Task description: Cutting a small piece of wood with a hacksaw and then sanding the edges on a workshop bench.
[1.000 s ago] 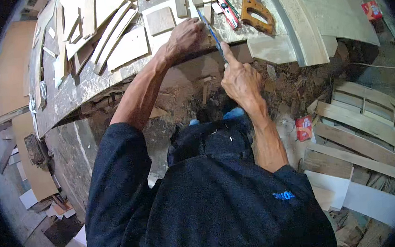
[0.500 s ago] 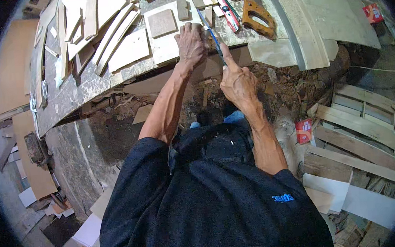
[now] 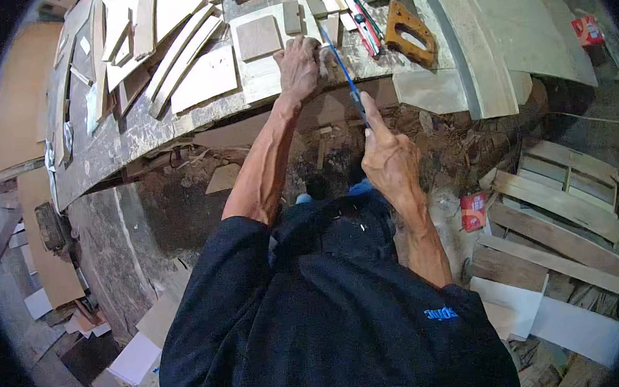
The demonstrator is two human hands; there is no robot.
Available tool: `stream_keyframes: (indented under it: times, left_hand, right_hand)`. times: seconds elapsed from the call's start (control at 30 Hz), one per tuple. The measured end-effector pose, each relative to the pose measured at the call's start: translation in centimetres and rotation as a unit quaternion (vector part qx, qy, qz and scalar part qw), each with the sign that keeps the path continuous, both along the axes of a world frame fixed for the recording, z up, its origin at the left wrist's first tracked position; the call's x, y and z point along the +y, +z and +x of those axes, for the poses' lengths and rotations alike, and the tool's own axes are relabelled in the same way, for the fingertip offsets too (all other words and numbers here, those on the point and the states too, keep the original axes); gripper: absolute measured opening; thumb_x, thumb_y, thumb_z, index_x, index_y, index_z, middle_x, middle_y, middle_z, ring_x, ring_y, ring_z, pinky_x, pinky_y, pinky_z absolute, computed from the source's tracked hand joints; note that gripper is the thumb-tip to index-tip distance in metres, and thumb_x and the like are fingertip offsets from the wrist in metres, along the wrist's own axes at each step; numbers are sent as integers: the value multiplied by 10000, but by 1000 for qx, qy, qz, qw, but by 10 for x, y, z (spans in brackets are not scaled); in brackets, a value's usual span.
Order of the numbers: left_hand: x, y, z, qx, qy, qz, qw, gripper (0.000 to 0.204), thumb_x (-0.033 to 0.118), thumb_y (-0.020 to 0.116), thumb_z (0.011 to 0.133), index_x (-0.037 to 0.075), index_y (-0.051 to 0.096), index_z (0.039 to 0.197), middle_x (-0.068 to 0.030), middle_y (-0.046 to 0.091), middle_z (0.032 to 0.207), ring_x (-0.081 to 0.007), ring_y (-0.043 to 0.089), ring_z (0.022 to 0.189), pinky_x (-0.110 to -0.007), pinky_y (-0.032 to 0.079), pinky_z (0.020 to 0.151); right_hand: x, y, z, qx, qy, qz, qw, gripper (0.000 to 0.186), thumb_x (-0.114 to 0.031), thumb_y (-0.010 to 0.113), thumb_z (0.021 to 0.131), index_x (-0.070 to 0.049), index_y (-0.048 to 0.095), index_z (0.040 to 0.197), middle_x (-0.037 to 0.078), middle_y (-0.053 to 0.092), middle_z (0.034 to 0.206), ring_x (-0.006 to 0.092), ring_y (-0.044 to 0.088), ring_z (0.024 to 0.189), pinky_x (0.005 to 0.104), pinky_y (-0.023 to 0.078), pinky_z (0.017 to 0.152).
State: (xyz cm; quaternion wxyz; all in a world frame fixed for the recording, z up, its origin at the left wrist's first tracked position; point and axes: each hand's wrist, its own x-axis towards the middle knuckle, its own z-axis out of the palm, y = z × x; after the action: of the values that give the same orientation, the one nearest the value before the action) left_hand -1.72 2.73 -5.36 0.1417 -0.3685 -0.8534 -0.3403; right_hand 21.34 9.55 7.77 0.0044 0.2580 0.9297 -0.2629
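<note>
Seen almost edge-on, a handsaw with a thin blue-looking blade slopes from the workbench edge toward me. My right hand is closed around its dark handle, index finger stretched along the top. Close to the left of the blade, my left hand presses down at the bench's front edge with curled fingers; whatever lies under them is hidden. Just beyond that hand are a square wooden block and a smaller grey-brown block, on a pale board.
Curved strips and offcuts cover the left of the workbench. A red utility knife and a wooden saw handle lie on the right. Wooden frames, panels and a red packet lie on the littered floor.
My right hand has drawn back toward me and slightly right, pulling the handsaw along. My left hand stays at nearly the same place on the bench edge.
</note>
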Motion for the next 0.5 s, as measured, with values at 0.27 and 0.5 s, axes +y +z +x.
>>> stream_keyframes:
  times: [0.27,0.5]
  left_hand:
    - [0,5,-6,-24,-12,-31,999,199,223,609,898,109,589,1060,-110,543,1073,-322,504,1054,-497,366,859]
    - [0,19,14,-1,28,-11,1000,434,142,661,790,128,516,1199,-137,488,1186,-376,467,1112,-528,382,884]
  right_hand:
    - [7,7,-17,-29,0,6,1000,640,-197,523,935,-304,317,1532,292,664,739,488,667,730,589,516,721]
    - [4,-6,-20,-19,-2,23,1000,647,-167,541,932,-316,326,1525,266,641,670,476,649,682,559,505,681]
